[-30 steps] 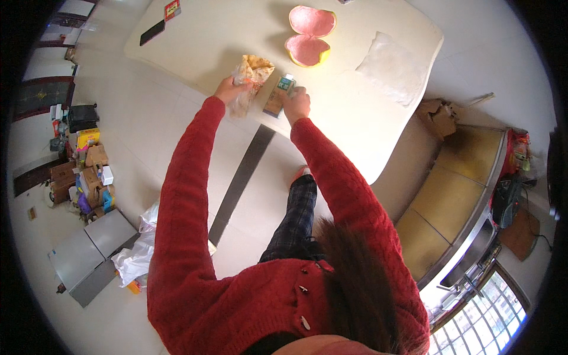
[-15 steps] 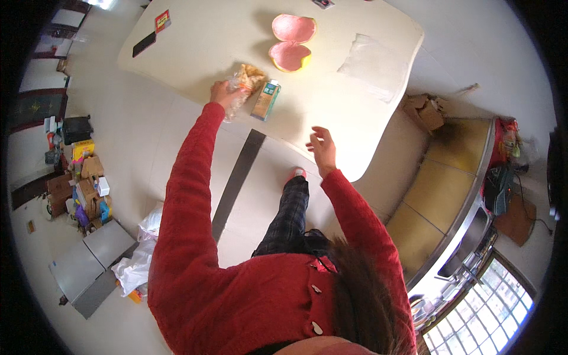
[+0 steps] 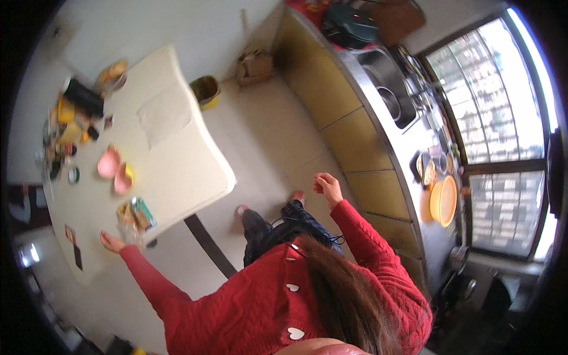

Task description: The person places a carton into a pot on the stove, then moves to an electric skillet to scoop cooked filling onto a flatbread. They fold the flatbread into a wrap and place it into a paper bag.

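My left hand (image 3: 111,241) is at the near edge of the pale table (image 3: 177,171), its fingers stretched out and holding nothing. Close to it lies a clear plastic bag of brownish food (image 3: 125,214), apart from my fingers. A green and brown drink carton (image 3: 142,213) is right beside the bag. Farther in sit two hollow pink-lined fruit rinds (image 3: 123,179), yellow outside. My right hand (image 3: 328,188) hangs in the air over the floor between table and counter, fingers loosely curled with nothing visible in them.
A kitchen counter (image 3: 370,106) runs along the right, with a sink (image 3: 384,74) and an orange basin (image 3: 444,201). A yellow bin (image 3: 206,93) and cardboard box (image 3: 254,68) stand on the floor. A phone (image 3: 78,258) and several bottles and packets are on the table.
My left hand has let go of the plastic bag. My view and body have turned right toward the counter, so the table now lies at the left. My right hand has moved away from the table.
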The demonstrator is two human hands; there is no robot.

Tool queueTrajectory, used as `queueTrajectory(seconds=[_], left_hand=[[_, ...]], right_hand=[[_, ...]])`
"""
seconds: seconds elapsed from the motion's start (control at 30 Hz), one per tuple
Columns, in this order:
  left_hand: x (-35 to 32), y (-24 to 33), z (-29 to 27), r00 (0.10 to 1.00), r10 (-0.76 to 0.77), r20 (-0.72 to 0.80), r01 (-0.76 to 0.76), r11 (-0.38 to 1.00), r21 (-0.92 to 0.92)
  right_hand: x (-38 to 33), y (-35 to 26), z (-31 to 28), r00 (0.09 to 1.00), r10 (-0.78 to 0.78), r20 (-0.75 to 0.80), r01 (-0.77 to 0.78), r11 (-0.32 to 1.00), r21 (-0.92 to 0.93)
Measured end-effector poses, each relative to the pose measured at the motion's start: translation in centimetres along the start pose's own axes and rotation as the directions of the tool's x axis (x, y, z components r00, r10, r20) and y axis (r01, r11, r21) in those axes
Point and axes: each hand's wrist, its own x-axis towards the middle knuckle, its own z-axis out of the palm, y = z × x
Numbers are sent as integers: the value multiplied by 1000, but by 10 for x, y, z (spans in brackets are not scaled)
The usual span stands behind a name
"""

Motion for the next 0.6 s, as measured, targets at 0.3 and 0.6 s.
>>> queueTrajectory(seconds=[0.3, 0.6], left_hand=[[-318, 285, 205, 825, 188, 533, 112, 869, -481], [-576, 466, 270, 407, 201, 891, 459, 798, -390]], right_hand=[[59, -1, -141, 982, -20, -187, 88, 926, 367], [131, -86, -287, 955, -67, -289, 213, 833, 510]])
